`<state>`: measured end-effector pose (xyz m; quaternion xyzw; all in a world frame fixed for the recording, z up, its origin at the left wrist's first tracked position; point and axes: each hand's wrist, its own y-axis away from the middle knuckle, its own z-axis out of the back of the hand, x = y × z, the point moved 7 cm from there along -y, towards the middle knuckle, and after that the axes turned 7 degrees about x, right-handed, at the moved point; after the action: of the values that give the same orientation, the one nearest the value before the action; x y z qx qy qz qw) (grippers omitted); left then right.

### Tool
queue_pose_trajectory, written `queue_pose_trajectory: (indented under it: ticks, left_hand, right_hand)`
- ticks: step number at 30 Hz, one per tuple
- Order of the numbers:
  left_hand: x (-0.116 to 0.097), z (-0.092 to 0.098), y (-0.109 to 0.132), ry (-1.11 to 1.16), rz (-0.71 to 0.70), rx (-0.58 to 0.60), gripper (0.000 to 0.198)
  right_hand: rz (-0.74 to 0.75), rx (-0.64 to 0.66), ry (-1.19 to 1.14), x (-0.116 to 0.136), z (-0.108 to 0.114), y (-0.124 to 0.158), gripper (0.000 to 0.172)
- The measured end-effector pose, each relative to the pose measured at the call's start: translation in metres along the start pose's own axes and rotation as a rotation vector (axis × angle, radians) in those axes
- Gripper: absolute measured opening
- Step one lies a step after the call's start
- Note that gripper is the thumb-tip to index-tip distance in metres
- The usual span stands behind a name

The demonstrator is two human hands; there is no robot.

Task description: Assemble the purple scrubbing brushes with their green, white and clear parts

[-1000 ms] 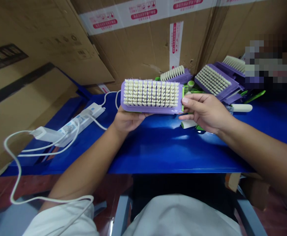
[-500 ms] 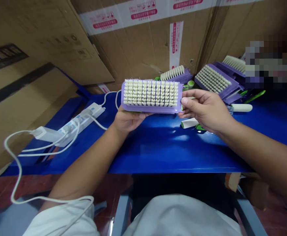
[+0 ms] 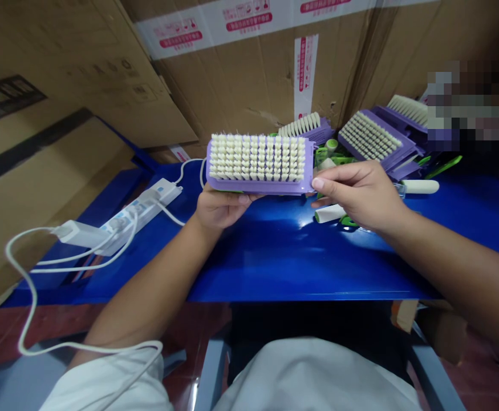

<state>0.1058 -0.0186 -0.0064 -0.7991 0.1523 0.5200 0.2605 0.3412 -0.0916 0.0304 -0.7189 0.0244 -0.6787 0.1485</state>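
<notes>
A purple brush with white bristles facing me is held above the blue table. My left hand grips it from underneath, fingers curled over its lower edge. My right hand pinches the brush's right end between thumb and fingers. A thin strip of green shows under the brush's bottom edge.
Several more purple brushes and green and white parts are piled at the back right of the table. A white power strip with cables lies at the left. Cardboard boxes wall in the back and left.
The green piece at the brush's right end has been pushed in and no longer shows there. The brush has shifted slightly left and up, with both hands still on it.
</notes>
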Motion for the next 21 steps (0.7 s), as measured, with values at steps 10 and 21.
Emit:
queue_pose_trajectory:
  ticks: [10, 21]
  left_hand:
    - [0.002, 0.0, -0.001, -0.101, -0.005, -0.012, 0.071]
    - [-0.002, 0.0, -0.019, -1.035, -0.278, 0.029, 0.11]
  right_hand:
    - [0.046, 0.115, 0.095, 0.002, -0.011, 0.005, 0.041]
    - [0.348, -0.189, 0.318, 0.029, 0.003, 0.017, 0.053]
